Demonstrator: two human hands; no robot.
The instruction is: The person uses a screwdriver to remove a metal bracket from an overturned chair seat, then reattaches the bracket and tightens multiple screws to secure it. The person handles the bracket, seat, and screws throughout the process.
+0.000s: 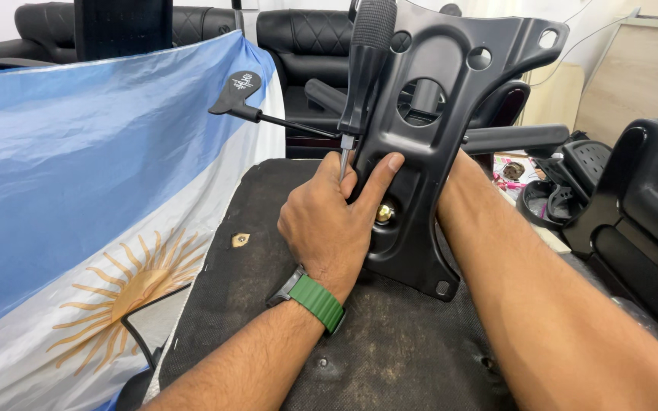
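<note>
A blue-and-white flag point(78, 198) with a golden sun emblem point(127, 293) at about 8 o'clock drapes the left of the scene, beside the upturned underside of a chair seat point(390, 350) covered in dark fabric. A brass-coloured fitting point(240, 240) sits in that fabric near the flag's edge. At 11 o'clock, a black paddle-shaped lever point(239, 90) with a small pale printed mark juts out on a thin rod.

At centre, the left hand point(329, 224), a green watch strap point(316, 302) at its wrist, is closed around the steel shaft of a black-handled screwdriver point(367, 61), thumb pressed against a black metal chair mechanism plate point(436, 152). The plate stands tilted on the seat underside, a brass bolt point(384, 213) showing just right of the hand.

The right hand is hidden behind the plate; only its forearm point(542, 304) shows, so its grip cannot be told.

At 3 o'clock, black chair parts point(641, 198) lie near a wooden panel point(634, 76). Black sofas point(298, 46) line the back, at 12 o'clock.
</note>
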